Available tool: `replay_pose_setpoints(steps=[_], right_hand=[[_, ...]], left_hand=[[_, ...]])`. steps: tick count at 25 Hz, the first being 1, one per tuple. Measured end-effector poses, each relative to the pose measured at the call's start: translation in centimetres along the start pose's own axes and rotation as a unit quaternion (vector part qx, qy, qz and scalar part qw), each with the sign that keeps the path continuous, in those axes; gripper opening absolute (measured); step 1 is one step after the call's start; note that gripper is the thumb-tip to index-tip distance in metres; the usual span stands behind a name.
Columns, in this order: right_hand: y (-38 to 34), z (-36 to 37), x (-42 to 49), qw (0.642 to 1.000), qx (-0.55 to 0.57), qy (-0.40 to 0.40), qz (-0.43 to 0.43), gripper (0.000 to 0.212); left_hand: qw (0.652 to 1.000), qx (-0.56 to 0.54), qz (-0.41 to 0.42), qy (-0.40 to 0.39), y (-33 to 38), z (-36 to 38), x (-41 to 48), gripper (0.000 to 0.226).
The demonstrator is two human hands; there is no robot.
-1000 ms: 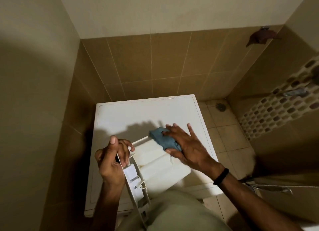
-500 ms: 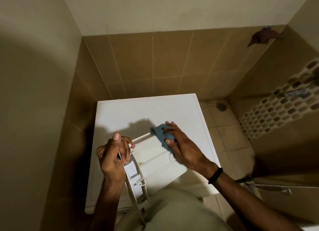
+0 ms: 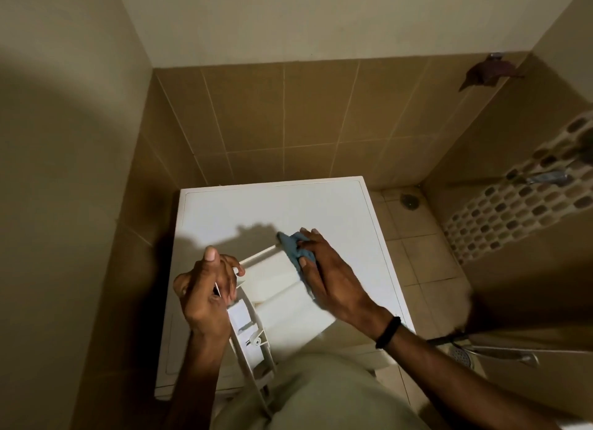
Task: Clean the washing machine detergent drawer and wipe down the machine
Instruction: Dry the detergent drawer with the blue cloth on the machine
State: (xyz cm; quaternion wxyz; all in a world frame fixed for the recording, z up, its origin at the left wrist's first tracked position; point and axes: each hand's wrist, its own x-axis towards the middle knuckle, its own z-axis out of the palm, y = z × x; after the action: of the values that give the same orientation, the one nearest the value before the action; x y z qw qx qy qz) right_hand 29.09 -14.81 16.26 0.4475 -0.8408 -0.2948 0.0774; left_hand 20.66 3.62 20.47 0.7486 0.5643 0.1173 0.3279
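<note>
bare machine top [image 3: 288,205] behind drawer [image 3: 288,298], walls close

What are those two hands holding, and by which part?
The left hand grips the detergent drawer by one end of its front panel; the right hand pinches a bunched blue cloth against the drawer's far end.

I see a thin black band [image 3: 388,331] circling the wrist just behind the right hand [image 3: 333,278]. The left forearm [image 3: 195,365] and right forearm [image 3: 465,372] are both bare. A plain, smooth, pale sage-beige garment [image 3: 321,394] covers the torso.
</note>
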Motion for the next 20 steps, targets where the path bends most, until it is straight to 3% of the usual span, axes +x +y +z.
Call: replay_pose_setpoints(steps=[4, 5, 7, 9, 10, 13, 16, 17, 20], right_hand=[[-4.1, 4.1, -1.8, 0.982, -0.056, -0.058, -0.172, 0.041], [-3.2, 3.4, -1.3, 0.982, -0.057, -0.062, -0.171, 0.039], [-0.6, 1.3, -0.2, 0.994, -0.024, -0.046, -0.094, 0.03], [1.3, -0.5, 0.0, 0.998, 0.051, 0.008, 0.047, 0.018], [1.9, -1.0, -0.1, 0.985, 0.112, 0.037, 0.124, 0.012], [2.2, -1.3, 0.2, 0.916, 0.269, 0.111, 0.276, 0.024], [1.5, -1.4, 0.3, 0.893, 0.285, 0.148, 0.315, 0.024], [1.3, -1.3, 0.3, 0.893, 0.28, 0.156, 0.317, 0.025], [1.7, -1.0, 0.2, 0.897, 0.236, 0.166, 0.334, 0.027]], left_hand=[[1.0, -0.014, -0.017, -0.015, -0.4, 0.4, 0.1, 0.075], [0.999, -0.022, -0.018, -0.018, -0.4, 0.3, 0.0, 0.074], [0.999, -0.029, -0.013, -0.012, -0.4, 0.1, -0.1, 0.074], [1.0, -0.016, -0.006, -0.009, -0.3, -0.2, 0.0, 0.073], [1.0, -0.009, -0.003, -0.006, -0.4, -0.3, 0.2, 0.072], [1.0, -0.003, -0.007, 0.015, -0.8, -0.7, 0.5, 0.057], [0.995, 0.035, -0.045, 0.08, -1.8, -0.9, 0.2, 0.033], [0.99, 0.061, -0.079, 0.102, -2.7, -1.3, 0.0, 0.035], [0.953, 0.078, -0.272, 0.105, -3.8, -2.4, -1.7, 0.078]])
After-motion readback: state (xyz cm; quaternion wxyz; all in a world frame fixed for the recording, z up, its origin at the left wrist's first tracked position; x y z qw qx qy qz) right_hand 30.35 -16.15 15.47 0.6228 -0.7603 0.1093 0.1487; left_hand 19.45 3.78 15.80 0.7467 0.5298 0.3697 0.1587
